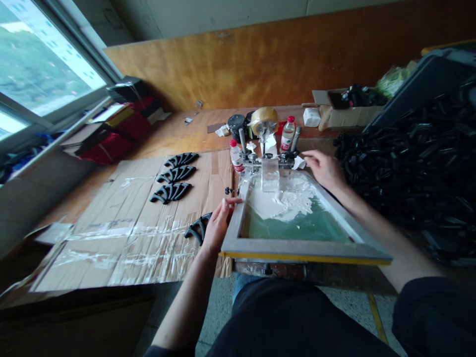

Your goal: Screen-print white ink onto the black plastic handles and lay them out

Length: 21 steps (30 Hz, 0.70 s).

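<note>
A framed printing screen (pixel 297 250) smeared with white ink (pixel 286 198) lies in front of me, hinged at its far end. My left hand (pixel 218 224) rests at the frame's left edge, fingers together and thumb on the rim; a black curved plastic part (pixel 197 228) lies right beside and partly under it. My right hand (pixel 324 168) sits at the frame's far right corner, fingers curled by a scrap of white paper (pixel 299 162). A white squeegee block (pixel 269 174) stands in the ink at the far end.
Rows of black curved parts (pixel 174 175) lie on taped cardboard (pixel 122 233) to the left. A large heap of black parts (pixel 412 163) fills the right. Bottles (pixel 287 134), a tape roll (pixel 263 119) and a black tin (pixel 236 125) stand behind the screen. Boxes sit at the back right.
</note>
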Each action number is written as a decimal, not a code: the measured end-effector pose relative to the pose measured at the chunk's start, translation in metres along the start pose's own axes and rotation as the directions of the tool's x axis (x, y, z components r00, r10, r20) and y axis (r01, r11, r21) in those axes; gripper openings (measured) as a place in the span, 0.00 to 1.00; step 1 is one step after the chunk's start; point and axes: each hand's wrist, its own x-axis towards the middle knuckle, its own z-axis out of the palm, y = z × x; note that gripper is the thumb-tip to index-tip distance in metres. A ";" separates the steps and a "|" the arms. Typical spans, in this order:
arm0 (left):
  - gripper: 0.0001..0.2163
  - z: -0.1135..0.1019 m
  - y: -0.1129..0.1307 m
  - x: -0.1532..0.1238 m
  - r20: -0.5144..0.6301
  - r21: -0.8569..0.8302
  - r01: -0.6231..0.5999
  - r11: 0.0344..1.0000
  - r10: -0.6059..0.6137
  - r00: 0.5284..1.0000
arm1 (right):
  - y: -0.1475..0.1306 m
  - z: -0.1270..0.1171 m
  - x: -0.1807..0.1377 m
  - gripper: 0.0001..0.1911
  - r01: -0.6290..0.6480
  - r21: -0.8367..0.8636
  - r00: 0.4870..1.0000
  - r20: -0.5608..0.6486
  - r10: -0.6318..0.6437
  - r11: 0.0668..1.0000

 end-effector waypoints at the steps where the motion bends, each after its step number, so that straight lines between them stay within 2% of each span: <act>1: 0.25 0.005 0.011 0.005 -0.016 -0.053 -0.075 0.996 0.074 0.997 | 0.018 -0.005 -0.004 0.16 -0.101 0.012 0.993 -0.060 0.102 0.995; 2: 0.24 0.011 0.021 0.012 -0.022 -0.103 -0.151 0.983 0.150 0.989 | 0.032 -0.005 -0.012 0.16 -0.199 0.020 0.976 -0.085 0.200 0.980; 3: 0.24 0.017 0.030 0.019 -0.014 -0.146 -0.212 0.966 0.212 0.977 | 0.042 -0.001 -0.024 0.16 -0.274 0.025 0.960 -0.058 0.275 0.961; 5: 0.25 0.028 0.043 0.032 0.001 -0.198 -0.267 0.943 0.273 0.962 | 0.045 0.019 -0.058 0.17 -0.311 0.014 0.944 0.115 0.308 0.950; 6: 0.25 0.033 0.045 0.036 -0.017 -0.212 -0.271 0.939 0.274 0.962 | 0.039 0.033 -0.077 0.17 -0.262 0.014 0.939 0.234 0.251 0.965; 7: 0.26 0.038 0.043 0.038 -0.058 -0.222 -0.275 0.936 0.269 0.961 | 0.029 0.047 -0.096 0.16 -0.159 0.003 0.930 0.337 0.149 0.987; 9: 0.26 0.048 0.025 0.032 -0.165 -0.231 -0.265 0.936 0.231 0.959 | 0.004 0.072 -0.127 0.13 0.051 -0.084 0.907 0.420 -0.011 0.995; 10: 0.26 0.053 0.011 0.025 -0.167 -0.235 -0.205 0.950 0.168 0.971 | -0.010 0.081 -0.139 0.11 0.110 -0.147 0.894 0.447 -0.033 0.983; 12: 0.27 0.065 -0.026 0.005 -0.034 -0.223 0.061 0.973 -0.070 0.997 | -0.036 0.091 -0.154 0.07 0.116 -0.259 0.887 0.461 0.018 0.959; 13: 0.28 0.071 -0.046 -0.006 0.100 -0.194 0.253 0.948 -0.238 0.966 | -0.047 0.092 -0.159 0.06 0.096 -0.284 0.890 0.454 0.046 0.954; 14: 0.29 0.077 -0.063 -0.017 0.178 -0.189 0.390 0.901 -0.360 0.916 | -0.057 0.092 -0.163 0.06 0.093 -0.277 0.894 0.446 0.042 0.956; 15: 0.28 0.081 -0.078 -0.026 0.221 -0.215 0.465 0.859 -0.421 0.880 | -0.065 0.089 -0.166 0.07 0.122 -0.234 0.895 0.445 -0.006 0.965; 16: 0.27 0.083 -0.090 -0.033 0.226 -0.261 0.501 0.825 -0.453 0.863 | -0.070 0.086 -0.168 0.08 0.180 -0.158 0.885 0.457 -0.090 0.971; 18: 0.25 0.075 -0.104 -0.037 0.158 -0.362 0.478 0.800 -0.453 0.877 | -0.068 0.078 -0.168 0.09 0.309 0.019 0.827 0.489 -0.278 0.951; 19: 0.24 0.064 -0.107 -0.035 0.095 -0.384 0.445 0.809 -0.445 0.891 | -0.058 0.074 -0.165 0.10 0.339 0.072 0.804 0.495 -0.328 0.938; 20: 0.24 0.047 -0.110 -0.031 0.010 -0.378 0.405 0.832 -0.434 0.901 | -0.044 0.069 -0.160 0.12 0.336 0.073 0.808 0.491 -0.327 0.939; 21: 0.23 0.026 -0.113 -0.026 -0.086 -0.345 0.365 0.864 -0.417 0.905 | -0.024 0.064 -0.155 0.15 0.308 0.022 0.832 0.478 -0.281 0.951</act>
